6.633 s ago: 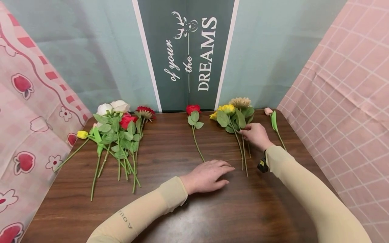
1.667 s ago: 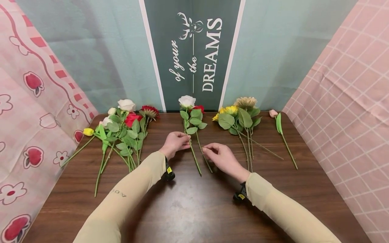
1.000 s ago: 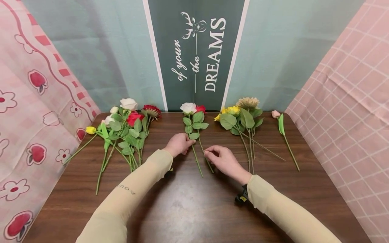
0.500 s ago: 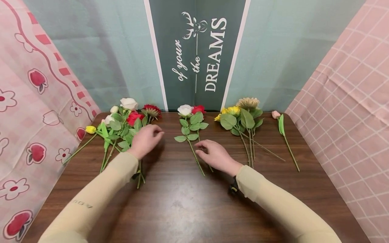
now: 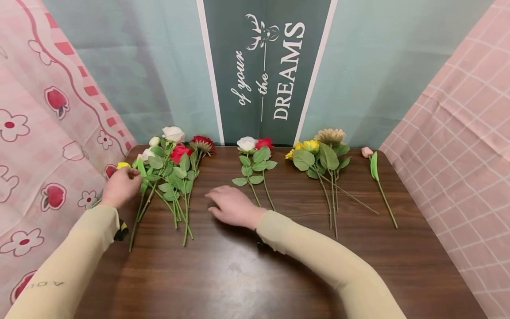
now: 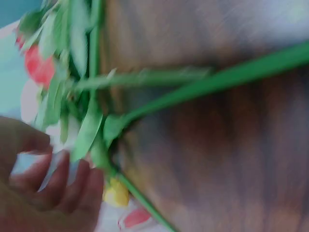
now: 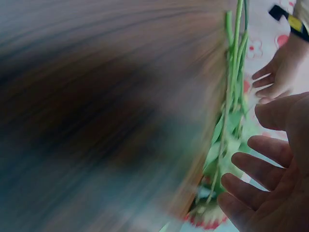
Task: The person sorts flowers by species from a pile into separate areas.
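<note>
Left hand (image 5: 119, 187) at the far-left flower pile, fingers loosely bent beside the yellow tulip (image 5: 122, 165), whether they grasp it hidden, leafy stems (image 5: 169, 188) just right of it, right hand (image 5: 231, 206) spread flat, empty, white rose (image 5: 246, 144) beyond its fingertips.

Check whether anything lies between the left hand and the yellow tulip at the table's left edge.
Nothing visible does. The left hand is right at the yellow tulip, fingers by its leaves at the left side of the flower pile. Whether it grips yet cannot be told.
</note>
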Available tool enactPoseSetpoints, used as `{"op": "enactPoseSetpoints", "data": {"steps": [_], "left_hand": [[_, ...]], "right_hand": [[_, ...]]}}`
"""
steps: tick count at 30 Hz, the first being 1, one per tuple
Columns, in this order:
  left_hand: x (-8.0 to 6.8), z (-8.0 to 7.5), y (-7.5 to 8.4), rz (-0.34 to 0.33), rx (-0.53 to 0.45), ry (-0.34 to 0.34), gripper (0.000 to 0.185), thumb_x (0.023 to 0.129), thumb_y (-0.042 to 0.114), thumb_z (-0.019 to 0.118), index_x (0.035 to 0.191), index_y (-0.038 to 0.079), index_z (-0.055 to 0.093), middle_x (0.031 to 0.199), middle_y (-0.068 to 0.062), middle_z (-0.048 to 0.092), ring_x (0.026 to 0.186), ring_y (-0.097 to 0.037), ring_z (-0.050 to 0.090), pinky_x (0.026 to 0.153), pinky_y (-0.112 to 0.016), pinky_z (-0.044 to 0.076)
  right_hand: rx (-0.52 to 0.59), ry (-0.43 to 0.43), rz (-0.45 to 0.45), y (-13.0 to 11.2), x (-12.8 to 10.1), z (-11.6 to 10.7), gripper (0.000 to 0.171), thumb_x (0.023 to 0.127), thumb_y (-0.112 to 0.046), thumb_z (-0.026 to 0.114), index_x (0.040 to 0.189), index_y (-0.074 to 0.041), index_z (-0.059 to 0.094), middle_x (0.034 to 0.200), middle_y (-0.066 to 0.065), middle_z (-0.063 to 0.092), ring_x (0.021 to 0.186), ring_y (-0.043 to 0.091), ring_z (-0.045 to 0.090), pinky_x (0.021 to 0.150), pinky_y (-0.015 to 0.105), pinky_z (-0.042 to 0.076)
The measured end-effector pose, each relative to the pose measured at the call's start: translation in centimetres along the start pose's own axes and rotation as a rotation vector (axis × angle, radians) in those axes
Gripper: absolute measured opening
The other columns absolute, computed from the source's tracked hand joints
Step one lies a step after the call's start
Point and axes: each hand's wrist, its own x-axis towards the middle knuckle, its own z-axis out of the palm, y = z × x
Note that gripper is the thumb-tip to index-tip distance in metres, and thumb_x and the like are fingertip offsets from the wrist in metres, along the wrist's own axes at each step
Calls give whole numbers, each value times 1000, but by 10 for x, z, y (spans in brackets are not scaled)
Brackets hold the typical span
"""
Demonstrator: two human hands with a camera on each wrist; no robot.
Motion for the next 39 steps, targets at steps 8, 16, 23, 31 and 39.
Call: {"op": "enactPoseSetpoints", "data": {"steps": [8, 16, 23, 31, 39], "left_hand": [[7, -7, 8, -11, -60, -324, 27, 99, 16, 57, 89, -8, 65, 76, -11, 68, 70, -20, 63, 64, -33, 52], [7, 6, 18, -93, -147, -353, 27, 97, 15, 65, 99, -11, 63, 84, -14, 67, 72, -20, 67, 66, -34, 61], [2, 6, 15, -67, -205, -343, 20, 100, 11, 63, 94, -9, 62, 83, -11, 65, 72, -17, 67, 68, -35, 62], [-11, 0, 24, -35, -238, -270, 31, 103, 17, 61, 114, -12, 64, 98, -20, 68, 81, -22, 69, 74, -40, 62], [-27, 16, 83, 41, -347, -258, 39, 104, 25, 62, 127, -7, 62, 115, -28, 67, 89, -30, 73, 83, -49, 60]], "right_hand": [[-84, 10, -112, -39, 35, -1, 45, 103, -34, 60, 143, -13, 59, 141, 0, 60, 134, 18, 51, 116, 30, 35], [-88, -6, -90, -43, 35, -4, 43, 103, -34, 60, 142, -16, 60, 140, -2, 60, 132, 18, 52, 113, 32, 38], [-57, 0, -46, -25, 25, 0, 40, 105, -35, 58, 140, -18, 62, 138, -2, 62, 131, 19, 53, 112, 32, 39], [60, 66, 31, 8, 4, -8, 36, 105, -32, 57, 137, -16, 65, 137, 0, 64, 130, 19, 55, 113, 33, 39], [361, 248, 196, 49, -28, -20, 26, 104, -22, 59, 124, -14, 74, 125, -1, 70, 118, 16, 63, 100, 36, 50]]}}
